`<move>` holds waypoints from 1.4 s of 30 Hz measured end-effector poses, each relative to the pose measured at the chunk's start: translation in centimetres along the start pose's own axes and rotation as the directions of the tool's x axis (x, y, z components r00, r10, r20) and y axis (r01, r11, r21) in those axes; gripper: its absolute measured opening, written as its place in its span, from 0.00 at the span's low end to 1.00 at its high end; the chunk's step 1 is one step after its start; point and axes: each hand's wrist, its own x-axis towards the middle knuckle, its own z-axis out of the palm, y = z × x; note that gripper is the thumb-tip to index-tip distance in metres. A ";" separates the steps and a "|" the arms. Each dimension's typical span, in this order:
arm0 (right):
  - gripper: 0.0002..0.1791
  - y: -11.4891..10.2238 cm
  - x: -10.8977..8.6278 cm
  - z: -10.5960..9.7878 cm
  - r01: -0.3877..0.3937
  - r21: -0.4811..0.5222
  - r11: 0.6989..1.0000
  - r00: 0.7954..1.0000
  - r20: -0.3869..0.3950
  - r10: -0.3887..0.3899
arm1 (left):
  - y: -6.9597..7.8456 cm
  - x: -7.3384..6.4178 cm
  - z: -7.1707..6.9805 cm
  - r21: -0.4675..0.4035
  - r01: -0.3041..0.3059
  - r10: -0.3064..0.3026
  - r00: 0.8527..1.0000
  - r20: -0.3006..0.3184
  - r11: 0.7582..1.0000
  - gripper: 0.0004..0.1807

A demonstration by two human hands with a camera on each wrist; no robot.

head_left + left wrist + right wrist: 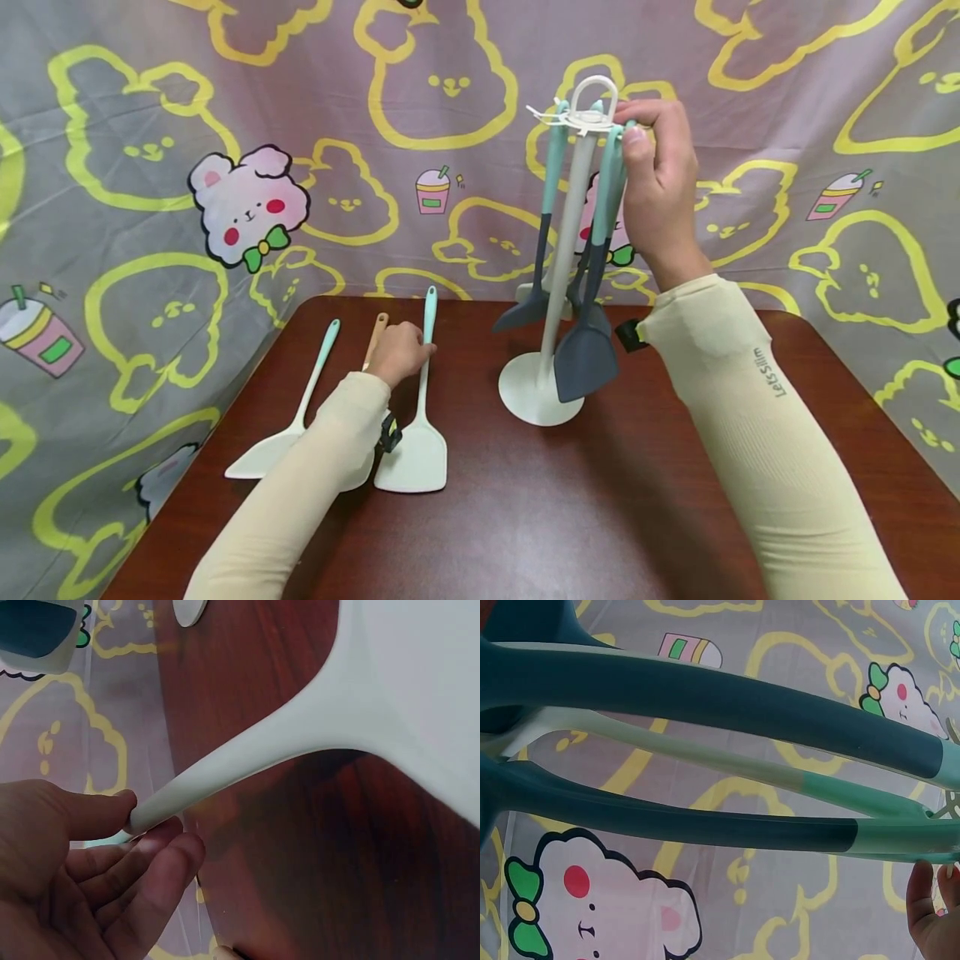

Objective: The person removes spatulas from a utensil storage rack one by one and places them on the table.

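Note:
A white turner with a mint handle (422, 458) lies on the table, and my left hand (401, 354) pinches its handle between thumb and fingers. In the left wrist view, its pale neck (225, 761) rises from the fingertips toward the broad blade. At the upper right my right hand (663, 175) pinches the top of a mint handle on a white utensil stand (572, 225). That handle belongs to a dark grey turner (587, 362) hanging there. Another dark utensil (534, 304) hangs on the stand's left side. A white-necked one (705, 754) shows in the right wrist view.
Left of my left hand lie a white turner with a mint handle (270, 450) and a utensil with a wooden handle (378, 325), partly hidden by my forearm. The brown table (495, 533) meets a patterned cloth (480, 167) behind and at the sides.

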 end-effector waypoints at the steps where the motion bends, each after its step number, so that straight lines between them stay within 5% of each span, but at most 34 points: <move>1: 0.23 0.0 0.0 0.0 -0.001 -0.001 1.000 1.000 0.000 0.001 | 0.1 0.0 0.1 -0.001 0.007 -0.007 1.000 -0.002 1.000 0.17; 12: 0.22 0.3 0.1 -0.1 0.008 0.007 1.000 1.000 0.009 -0.008 | 0.5 0.0 0.8 0.030 0.054 -0.053 0.999 -0.004 0.998 0.13; 42: 0.21 0.2 0.0 -0.3 0.014 0.006 1.000 1.000 0.008 -0.014 | -0.3 0.2 1.9 0.082 0.149 -0.158 0.979 0.128 0.985 0.15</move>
